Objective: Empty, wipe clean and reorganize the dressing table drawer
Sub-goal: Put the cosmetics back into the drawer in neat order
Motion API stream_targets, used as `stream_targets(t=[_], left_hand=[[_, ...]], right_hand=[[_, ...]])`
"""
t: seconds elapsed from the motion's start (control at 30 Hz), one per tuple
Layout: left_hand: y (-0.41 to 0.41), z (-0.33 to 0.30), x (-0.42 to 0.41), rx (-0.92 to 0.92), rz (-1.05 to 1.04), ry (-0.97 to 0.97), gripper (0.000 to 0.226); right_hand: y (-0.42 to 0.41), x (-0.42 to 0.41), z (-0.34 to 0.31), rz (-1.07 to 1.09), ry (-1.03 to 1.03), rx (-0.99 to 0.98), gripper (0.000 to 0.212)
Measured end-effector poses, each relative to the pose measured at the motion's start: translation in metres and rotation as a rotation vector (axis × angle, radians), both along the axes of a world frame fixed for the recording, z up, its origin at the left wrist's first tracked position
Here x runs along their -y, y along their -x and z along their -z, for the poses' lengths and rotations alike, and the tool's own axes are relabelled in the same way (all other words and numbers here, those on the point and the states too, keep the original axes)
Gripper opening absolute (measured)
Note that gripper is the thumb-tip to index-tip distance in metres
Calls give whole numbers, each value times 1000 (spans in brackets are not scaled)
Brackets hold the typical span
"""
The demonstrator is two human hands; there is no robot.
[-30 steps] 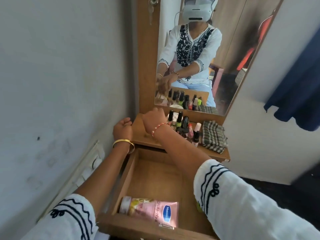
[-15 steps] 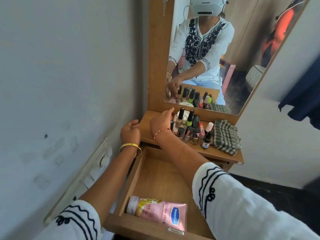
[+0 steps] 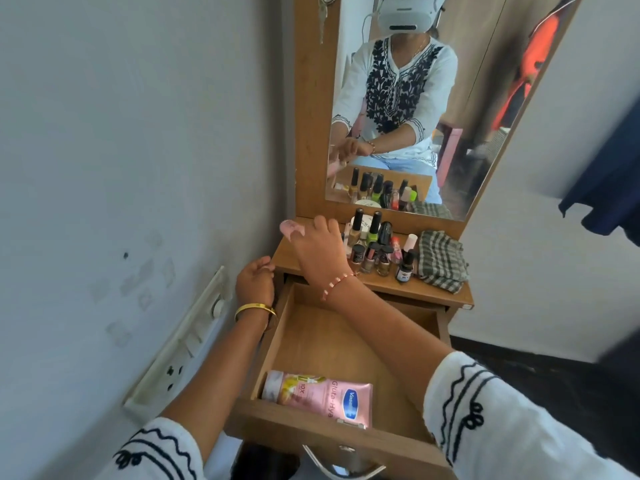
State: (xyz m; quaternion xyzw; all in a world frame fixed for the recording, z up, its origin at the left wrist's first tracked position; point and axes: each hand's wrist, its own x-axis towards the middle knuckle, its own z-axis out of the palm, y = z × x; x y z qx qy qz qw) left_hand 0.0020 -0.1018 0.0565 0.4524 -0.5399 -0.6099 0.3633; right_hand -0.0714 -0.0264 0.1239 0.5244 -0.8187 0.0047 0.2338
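From the head camera, the right hand (image 3: 317, 249) is holding a small pink item (image 3: 291, 227) in its curled fingers above the counter (image 3: 446, 295). The left hand (image 3: 255, 284) is resting loosely curled, holding nothing, beside the open drawer (image 3: 304, 344), where a pink lotion tube (image 3: 320, 396) is lying at the front.

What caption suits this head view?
Right hand lifts a pink item over the tabletop; pink lotion tube remains in open drawer.

Right hand (image 3: 317, 249) gripping — left hand (image 3: 254, 282) loosely curled.
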Motion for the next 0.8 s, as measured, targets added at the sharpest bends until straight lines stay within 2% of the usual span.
stream_targets(t=[0.17, 0.27, 0.43, 0.5, 0.6, 0.7, 0.8], left_hand=[[-19, -14, -25, -210, 134, -295, 37], [-30, -21, -46, -250, 252, -390, 39], [-50, -17, -80, -166, 316, -310, 40], [-57, -12, -88, -98, 404, -237, 43], [-62, -10, -101, 43, 630, -108, 42], [-64, -11, -118, 160, 792, -11, 38], [-63, -9, -132, 235, 851, 95, 35]], right_hand=[[-30, -52, 10, -86, 167, 276, 32], [-49, -80, 25, -112, 246, 398, 30], [-60, -120, 39, -134, 152, 558, 29], [-56, -132, 38, -53, 250, 687, 28], [-46, -148, 30, 160, 474, 986, 37], [-42, -162, 25, 140, 405, 1103, 56], [-43, -172, 26, 122, 309, 1124, 50]])
